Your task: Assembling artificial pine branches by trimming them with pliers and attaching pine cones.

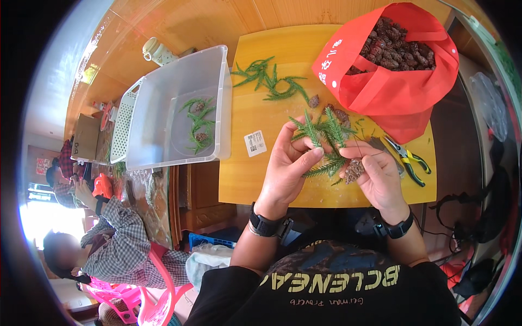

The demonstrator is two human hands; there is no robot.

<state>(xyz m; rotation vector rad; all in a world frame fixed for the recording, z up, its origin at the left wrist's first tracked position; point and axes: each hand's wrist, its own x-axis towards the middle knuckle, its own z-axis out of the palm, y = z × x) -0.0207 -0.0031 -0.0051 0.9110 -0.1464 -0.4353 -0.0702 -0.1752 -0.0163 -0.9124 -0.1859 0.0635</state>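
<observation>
In front of me, over the yellow board, my left hand (291,163) pinches a green artificial pine sprig (333,131) between thumb and fingers. My right hand (380,176) closes on a brown pinecone (354,170) at the sprig's lower right side. A thin dark wire seems to run from the fingers of that hand. Just beyond the sprig, loose pinecones (341,114) lie on the board. Pliers (406,159) with yellow and black handles rest to the right of my right hand.
The yellow board (244,182) also carries green sprigs (272,81) and a white label (255,143). A red bag (391,100) full of pinecones stands far right. A clear plastic bin (163,119) holding sprigs with cones stands left. Another person (119,244) sits at lower left.
</observation>
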